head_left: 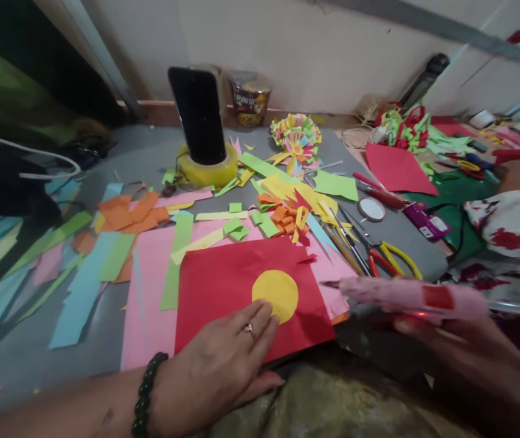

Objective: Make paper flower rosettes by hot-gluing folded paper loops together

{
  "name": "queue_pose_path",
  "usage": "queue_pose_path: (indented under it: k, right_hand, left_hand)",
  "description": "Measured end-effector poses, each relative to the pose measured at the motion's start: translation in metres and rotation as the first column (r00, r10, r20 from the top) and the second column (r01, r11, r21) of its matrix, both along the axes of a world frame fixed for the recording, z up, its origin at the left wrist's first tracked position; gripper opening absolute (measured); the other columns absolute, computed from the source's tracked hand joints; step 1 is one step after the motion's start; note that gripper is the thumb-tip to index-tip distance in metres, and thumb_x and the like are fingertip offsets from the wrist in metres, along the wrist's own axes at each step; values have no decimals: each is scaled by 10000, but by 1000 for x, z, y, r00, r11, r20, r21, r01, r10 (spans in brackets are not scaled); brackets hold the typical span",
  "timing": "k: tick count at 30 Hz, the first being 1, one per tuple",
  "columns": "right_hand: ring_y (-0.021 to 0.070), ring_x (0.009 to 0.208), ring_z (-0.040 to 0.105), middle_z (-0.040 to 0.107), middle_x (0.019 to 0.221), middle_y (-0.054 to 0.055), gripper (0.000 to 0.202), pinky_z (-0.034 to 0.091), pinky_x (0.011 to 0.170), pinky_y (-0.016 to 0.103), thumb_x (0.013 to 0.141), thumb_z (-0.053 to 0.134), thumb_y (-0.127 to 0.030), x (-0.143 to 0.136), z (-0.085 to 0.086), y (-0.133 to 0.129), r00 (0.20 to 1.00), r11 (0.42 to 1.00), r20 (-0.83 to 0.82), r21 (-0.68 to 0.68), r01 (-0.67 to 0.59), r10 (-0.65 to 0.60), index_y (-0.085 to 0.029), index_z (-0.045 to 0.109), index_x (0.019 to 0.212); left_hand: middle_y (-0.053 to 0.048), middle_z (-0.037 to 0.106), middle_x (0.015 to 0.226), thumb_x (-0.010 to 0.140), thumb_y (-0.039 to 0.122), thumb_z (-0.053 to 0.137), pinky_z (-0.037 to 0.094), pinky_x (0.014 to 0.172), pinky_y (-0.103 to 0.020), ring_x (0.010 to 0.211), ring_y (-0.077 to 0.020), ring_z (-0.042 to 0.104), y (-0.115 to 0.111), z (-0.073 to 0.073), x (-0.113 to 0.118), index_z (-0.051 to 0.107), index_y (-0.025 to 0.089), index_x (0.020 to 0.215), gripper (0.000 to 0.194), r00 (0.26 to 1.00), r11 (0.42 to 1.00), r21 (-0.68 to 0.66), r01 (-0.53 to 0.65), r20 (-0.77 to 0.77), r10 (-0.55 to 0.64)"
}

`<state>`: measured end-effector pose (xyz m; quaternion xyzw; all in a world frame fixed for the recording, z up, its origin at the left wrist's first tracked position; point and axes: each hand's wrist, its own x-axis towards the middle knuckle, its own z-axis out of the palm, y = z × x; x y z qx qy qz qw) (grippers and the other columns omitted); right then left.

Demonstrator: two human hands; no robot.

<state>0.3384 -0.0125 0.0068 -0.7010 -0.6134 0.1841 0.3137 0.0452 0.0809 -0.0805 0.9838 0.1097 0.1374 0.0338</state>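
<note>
My left hand [227, 350], with a ring and a dark green bead bracelet, lies flat on a red sheet of paper [218, 286]. Its fingertips touch the lower left edge of a yellow paper circle [280, 292], which rests on the right half of the sheet. A pink glue gun [378, 293] is gripped in my right hand [464, 347], and a small red light glows on it. The gun's nozzle points left, close to the red sheet's right edge. Under the red sheet is a larger pink sheet [145, 286].
Behind the sheets lie orange paper pieces [127, 213], green slips and yellow scraps. A phone [199, 115] leans upright in a yellow tape roll [209, 170]. Pliers [391, 258] and scissors lie at the right. Beyond them shows another person's sleeve [510, 222].
</note>
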Motion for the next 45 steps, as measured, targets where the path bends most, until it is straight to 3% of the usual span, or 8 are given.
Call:
queue_pose_path:
  k: [4,8,15,20,26,36,40,45]
  right_hand:
    - [229,681,733,774,784,43,220,597,554,293,917,659,-482,-12,-4,10,955,942,-69,-161,-295,287,-329,806,976]
    - [184,617,687,746,764,14,150,556,521,260,924,672,-411,-14,-9,17,922,908,0,-178,-380,387,-353,777,1015]
    - [199,595,639,717,717,32,236,499,512,299,937,624,-482,-13,-20,22,935,931,117,-195,-309,335,-304,763,865]
    - [183,575,620,716,741,20,185,474,502,294,929,643,-468,-10,-20,19,911,913,139,-192,-360,389,-314,742,904]
    - [178,582,599,688,736,15,197,464,509,296,961,598,-460,-6,-23,22,884,886,165,-246,-393,438,-315,729,940]
    - [196,719,675,728,844,31,339,541,637,305,1014,465,-489,-17,-7,20,872,873,230,-351,-340,432,-273,720,960]
    - [190,709,651,712,823,45,438,543,649,306,1027,407,-511,-17,-9,23,860,856,235,-384,-345,452,-248,729,890]
    - [191,746,668,740,880,38,350,557,692,302,998,487,-503,-11,-12,18,873,856,242,-421,-299,424,-298,752,1100]
  left_hand:
    - [-166,717,1253,1011,532,487,566,973,-342,1177,-262,665,-1,1,2,662,108,1264,524,1000,999,-52,-1,-28,0]
    - [-165,711,1263,1020,534,461,545,999,-353,1199,-263,648,-1,-2,3,646,105,1288,538,1000,999,-45,-8,-20,7]
    - [-149,742,1174,1057,494,375,526,963,-346,1127,-252,671,-3,-2,4,656,82,1246,533,999,1000,13,-17,44,16]
    - [-126,750,1164,1077,470,303,520,957,-327,1098,-235,678,-2,1,6,668,99,1230,543,998,999,38,-38,51,36]
    - [-130,754,1148,1064,482,359,531,953,-333,1096,-240,682,-1,0,6,670,96,1226,522,998,999,37,-30,49,28]
    - [-129,745,1180,1014,507,502,526,964,-327,1118,-239,669,-3,-1,6,664,102,1231,488,998,999,-9,-49,47,49]
    - [-136,737,1203,1002,505,530,520,997,-348,1162,-256,656,-3,-1,6,655,111,1251,482,1000,999,-28,-29,-4,29]
    - [-139,728,1217,986,521,553,514,1009,-345,1179,-252,646,-3,1,7,653,127,1263,492,997,997,-66,-42,-65,38]
